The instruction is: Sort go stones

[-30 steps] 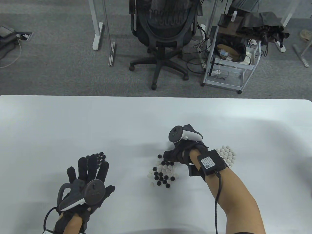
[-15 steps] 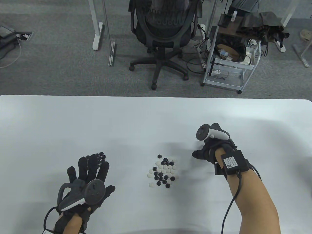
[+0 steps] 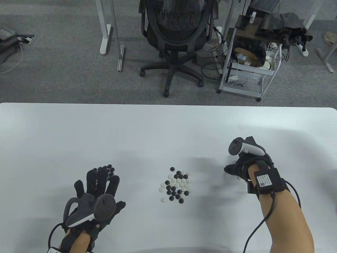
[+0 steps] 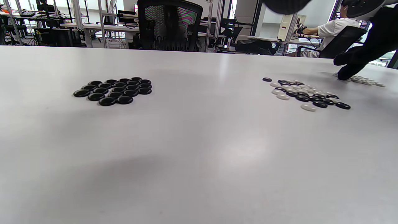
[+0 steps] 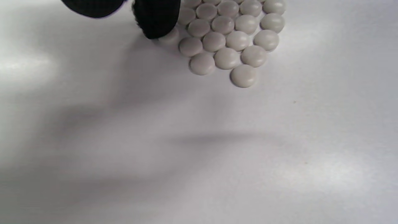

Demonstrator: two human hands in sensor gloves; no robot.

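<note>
Grey carpet floor w/ black mesh office chair (image 3: 172,34) & white wire cart (image 3: 248,66).

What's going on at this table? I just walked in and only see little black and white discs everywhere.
A person in sensor gloves is sorting Go stones by colour. A mixed pile sits mid-table. The black stones are grouped on the left, just beyond the left hand, which lies open and flat. The right hand is down at the white stones on the right, one fingertip touching a stone at that group's edge. Plenty of stones remain unsorted.
</note>
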